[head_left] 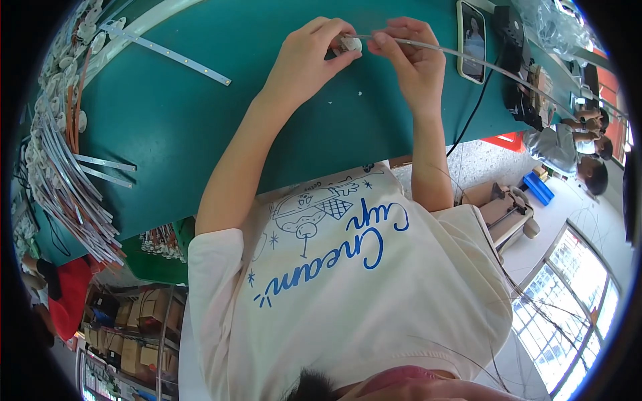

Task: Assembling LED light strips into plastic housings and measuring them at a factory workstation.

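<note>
My left hand pinches a small white rounded piece between thumb and fingers, above the green table. A long, thin grey strip reaches from this piece past my right hand and off toward the right. My right thumb and index finger are closed on the strip a short way from the white piece, with the other fingers curled. Where the strip meets the piece is partly covered by my left fingers. Tiny white scraps lie on the table below my hands.
Many strips with white round ends are heaped along the left side. A flat metallic strip lies nearby. At the right are a phone, a black device with a cable, and clear plastic bags. Other people sit farther right.
</note>
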`<act>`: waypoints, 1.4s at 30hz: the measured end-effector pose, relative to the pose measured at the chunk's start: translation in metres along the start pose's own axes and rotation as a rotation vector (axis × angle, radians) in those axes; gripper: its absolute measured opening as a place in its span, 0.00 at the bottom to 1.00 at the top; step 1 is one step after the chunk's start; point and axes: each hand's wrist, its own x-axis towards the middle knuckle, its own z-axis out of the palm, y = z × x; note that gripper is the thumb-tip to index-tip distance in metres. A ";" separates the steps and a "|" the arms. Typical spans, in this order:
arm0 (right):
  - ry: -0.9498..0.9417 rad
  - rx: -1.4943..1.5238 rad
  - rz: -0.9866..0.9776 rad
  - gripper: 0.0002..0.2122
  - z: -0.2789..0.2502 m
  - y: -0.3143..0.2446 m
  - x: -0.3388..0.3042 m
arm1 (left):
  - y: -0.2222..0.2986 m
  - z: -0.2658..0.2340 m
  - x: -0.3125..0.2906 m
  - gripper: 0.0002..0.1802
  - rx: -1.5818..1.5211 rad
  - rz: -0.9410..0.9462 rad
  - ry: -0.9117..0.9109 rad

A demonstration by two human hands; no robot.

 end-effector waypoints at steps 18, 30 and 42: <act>-0.113 -0.231 0.124 0.08 -0.013 -0.001 0.020 | 0.001 -0.003 0.007 0.18 -0.055 -0.033 -0.036; -0.195 -0.521 0.161 0.07 0.003 -0.040 0.026 | 0.014 -0.013 0.007 0.21 -0.035 -0.079 -0.114; -0.162 -0.767 -0.176 0.07 0.017 -0.037 0.016 | 0.008 -0.009 0.004 0.20 0.012 -0.051 -0.082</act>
